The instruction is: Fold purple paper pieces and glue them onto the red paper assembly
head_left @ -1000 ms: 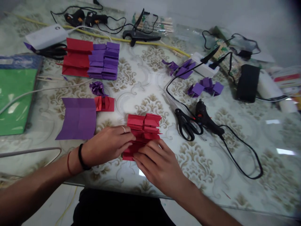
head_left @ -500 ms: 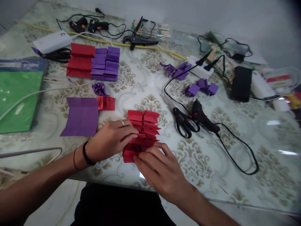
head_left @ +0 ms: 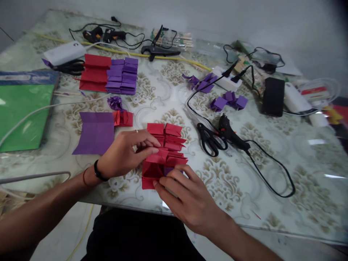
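Observation:
In front of me lies red folded paper (head_left: 153, 169), creased into rows of upright pleats split down the middle. My left hand (head_left: 127, 150) reaches over its left side, thumb and fingertips closing on one of the middle pleats. At the lower right, the fingers of my right hand (head_left: 187, 194) are pinched on the nearest part of the same paper and hide some of it. A bit of purple paper (head_left: 169, 169) shows among the red folds beside my right fingertips. To the left, a creased purple sheet (head_left: 95, 132) lies next to a small red folded piece (head_left: 124, 119).
Black scissors (head_left: 210, 139) and a corded glue gun (head_left: 232, 132) lie to the right. Behind are purple folded pieces (head_left: 228, 101), a power strip (head_left: 227, 80) and a red and purple folded stack (head_left: 108, 76). A green paper pack (head_left: 24, 116) sits far left.
My left hand has tilted and its thumb has parted from the fingers over the red pleats. More of the lower folds shows. My right hand has stayed nearly in place.

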### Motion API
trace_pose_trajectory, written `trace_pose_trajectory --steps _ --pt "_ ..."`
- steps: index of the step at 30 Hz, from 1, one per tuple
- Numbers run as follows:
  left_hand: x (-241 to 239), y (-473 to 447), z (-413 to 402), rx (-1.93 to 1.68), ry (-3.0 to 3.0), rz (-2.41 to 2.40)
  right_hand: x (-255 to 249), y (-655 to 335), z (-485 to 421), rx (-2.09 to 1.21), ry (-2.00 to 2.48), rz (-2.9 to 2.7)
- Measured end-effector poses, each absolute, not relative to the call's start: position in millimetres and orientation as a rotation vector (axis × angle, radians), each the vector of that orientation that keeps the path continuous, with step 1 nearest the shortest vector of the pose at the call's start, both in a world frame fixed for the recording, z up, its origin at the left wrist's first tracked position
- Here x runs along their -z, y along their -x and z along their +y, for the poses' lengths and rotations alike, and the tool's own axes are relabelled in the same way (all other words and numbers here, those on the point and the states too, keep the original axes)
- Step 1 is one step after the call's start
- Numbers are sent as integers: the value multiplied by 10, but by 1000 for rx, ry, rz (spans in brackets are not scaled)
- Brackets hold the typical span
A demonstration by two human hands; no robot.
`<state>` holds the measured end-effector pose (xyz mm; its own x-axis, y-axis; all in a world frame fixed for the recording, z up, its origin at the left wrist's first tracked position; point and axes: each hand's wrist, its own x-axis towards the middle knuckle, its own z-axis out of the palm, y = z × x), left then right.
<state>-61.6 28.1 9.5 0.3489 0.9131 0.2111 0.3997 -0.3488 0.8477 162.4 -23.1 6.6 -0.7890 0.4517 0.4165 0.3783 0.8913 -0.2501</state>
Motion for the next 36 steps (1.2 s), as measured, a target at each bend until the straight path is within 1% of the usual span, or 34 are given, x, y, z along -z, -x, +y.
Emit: trace_pose_trajectory --steps 3,8,11,14,16,22,27,36 --pt "-95 633 291 -894 -1856 1142 -36 -1601 -244 -184 620 -2599" --pt "-47 699 268 -718 -2198 1028 -30 -1636 -170 -263 725 -2568" --pt "-53 700 222 -531 -2369 1057 -39 -1750 -42 -293 900 -2411" --pt "-88 645 190 -281 -2515 1110 8 -1858 85 -296 1064 -2395" --pt "-103 596 191 -146 -2610 1104 69 -1890 138 -356 1084 -2451" --pt "-141 523 227 26 -2743 1012 199 -1876 182 -446 1050 -2465" --pt "-193 521 234 84 -2791 973 173 -1883 192 -501 1085 -2418" --pt "-205 544 233 19 -2814 1026 128 -1881 183 -510 1109 -2378"
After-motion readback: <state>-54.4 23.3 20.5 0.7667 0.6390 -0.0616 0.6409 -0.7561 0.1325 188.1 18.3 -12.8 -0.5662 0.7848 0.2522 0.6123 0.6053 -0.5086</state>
